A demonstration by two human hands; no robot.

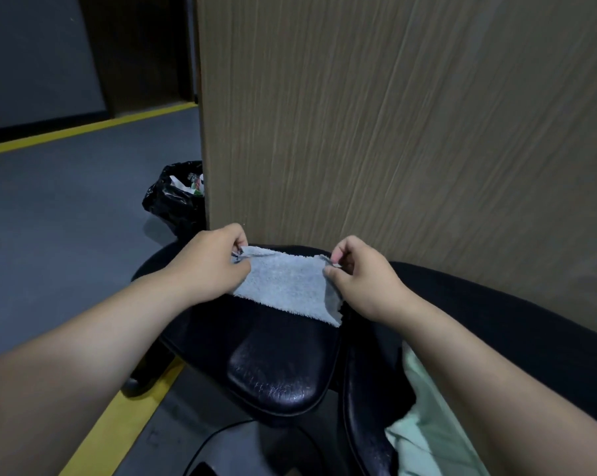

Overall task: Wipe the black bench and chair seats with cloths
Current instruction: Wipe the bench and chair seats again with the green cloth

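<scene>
The left hand (211, 262) & right hand (362, 280) are each pinching a top corner of the light blue cloth (286, 283), which is lying over the back part of the black chair seat (273, 365), just in front of the wood panel (393, 132).

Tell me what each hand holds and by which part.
One light blue terry cloth, spread over the black padded chair seat: the left hand pinches its far left corner, the right hand its far right corner.

Wood panel (393, 132) directly beyond my fingers (238, 240); bin bag (173, 201) beyond and left of them; grey floor (66, 207) with yellow line (84, 130) farther left.
</scene>
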